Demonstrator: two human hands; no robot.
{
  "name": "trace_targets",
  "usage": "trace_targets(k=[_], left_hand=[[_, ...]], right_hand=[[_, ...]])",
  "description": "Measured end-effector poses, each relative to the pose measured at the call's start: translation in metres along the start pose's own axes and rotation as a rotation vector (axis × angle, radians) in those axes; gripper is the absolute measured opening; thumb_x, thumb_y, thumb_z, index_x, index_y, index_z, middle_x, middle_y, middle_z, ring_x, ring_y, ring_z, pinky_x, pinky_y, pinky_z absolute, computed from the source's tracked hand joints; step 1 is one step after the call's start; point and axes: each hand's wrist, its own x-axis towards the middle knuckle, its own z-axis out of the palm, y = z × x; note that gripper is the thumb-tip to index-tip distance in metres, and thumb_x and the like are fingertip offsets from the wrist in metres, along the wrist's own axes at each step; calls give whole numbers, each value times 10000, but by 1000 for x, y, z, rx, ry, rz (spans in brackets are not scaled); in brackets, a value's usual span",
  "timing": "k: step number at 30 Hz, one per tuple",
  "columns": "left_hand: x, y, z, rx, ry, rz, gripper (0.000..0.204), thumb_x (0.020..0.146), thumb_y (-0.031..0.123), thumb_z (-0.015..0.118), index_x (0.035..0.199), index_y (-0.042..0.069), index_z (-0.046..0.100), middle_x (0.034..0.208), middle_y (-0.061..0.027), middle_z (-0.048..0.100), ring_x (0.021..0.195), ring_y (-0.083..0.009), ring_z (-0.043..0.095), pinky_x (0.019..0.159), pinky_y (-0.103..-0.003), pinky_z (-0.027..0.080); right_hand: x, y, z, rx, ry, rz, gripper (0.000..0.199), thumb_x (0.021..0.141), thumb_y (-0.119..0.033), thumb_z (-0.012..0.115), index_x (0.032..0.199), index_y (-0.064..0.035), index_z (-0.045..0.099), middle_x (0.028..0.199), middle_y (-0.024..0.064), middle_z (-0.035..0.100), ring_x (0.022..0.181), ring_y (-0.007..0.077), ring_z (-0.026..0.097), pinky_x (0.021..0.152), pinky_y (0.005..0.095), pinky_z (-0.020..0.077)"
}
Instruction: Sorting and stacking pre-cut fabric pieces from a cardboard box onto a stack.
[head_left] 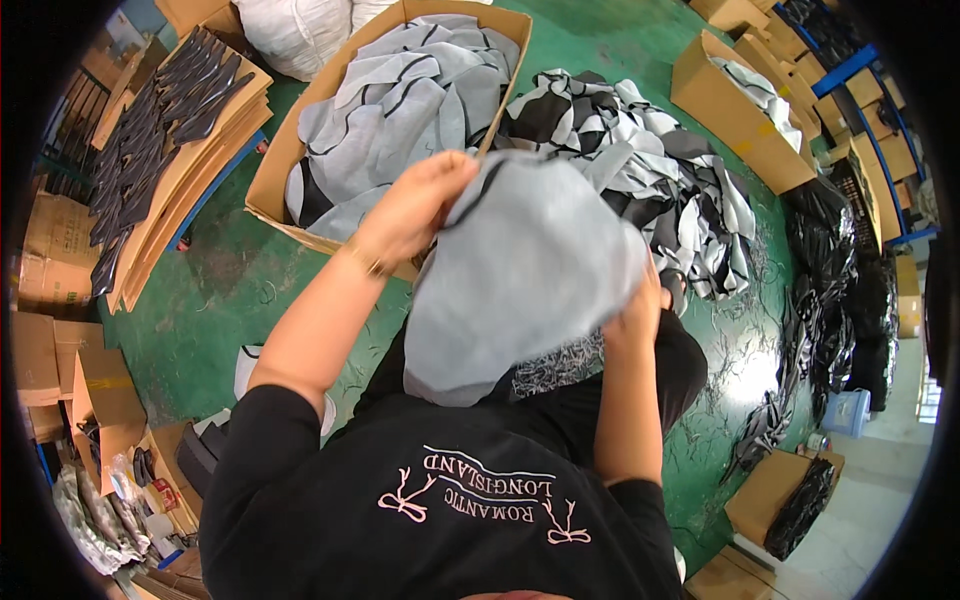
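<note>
A grey fabric piece (530, 260) with dark edging at its upper left is held up in front of my body, blurred by motion. My left hand (425, 200) is closed on its upper left edge, fingers pinched together. At the right edge, my right hand (637, 310) grips the same piece; the cloth partly hides its fingers. Just beyond my left hand stands an open cardboard box (275, 195) filled with similar grey pieces (410, 110) with black strips. Past my right hand, a loose heap of grey, white and black pieces (650, 170) lies on the floor.
Stacked cardboard sheets (245, 110) at the far left carry black flat parts (165, 130). Another open box (735, 110) stands at the far right, near black plastic bags (830, 280). Thread scraps litter the green floor (225, 290). More boxes (105, 395) line the left side.
</note>
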Motion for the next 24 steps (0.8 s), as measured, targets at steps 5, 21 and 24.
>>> trace_targets(k=[5, 21, 24], left_hand=[[86, -42, -13, 527, 281, 10, 308, 918, 283, 534, 949, -16, 602, 859, -89, 634, 785, -179, 577, 734, -322, 461], [-8, -77, -18, 896, 388, 154, 188, 956, 169, 421, 1059, 39, 511, 877, -198, 629, 829, -397, 603, 696, -441, 463], [9, -80, -41, 811, 257, 272, 185, 938, 165, 455, 1041, 34, 535, 786, -161, 634, 730, -338, 624, 644, -408, 470]], right_hand=[[95, 59, -36, -281, 80, 8, 226, 929, -85, 490, 1126, 15, 542, 1008, 81, 625, 876, 162, 598, 776, 294, 490], [44, 29, 15, -1102, -95, -605, 304, 887, -189, 572, 1160, -54, 570, 1192, 132, 553, 1079, 268, 526, 926, 379, 399], [16, 55, 53, -1607, -668, -777, 473, 808, -357, 619, 1225, -141, 565, 1330, 98, 488, 1273, 319, 393, 1050, 561, 229]])
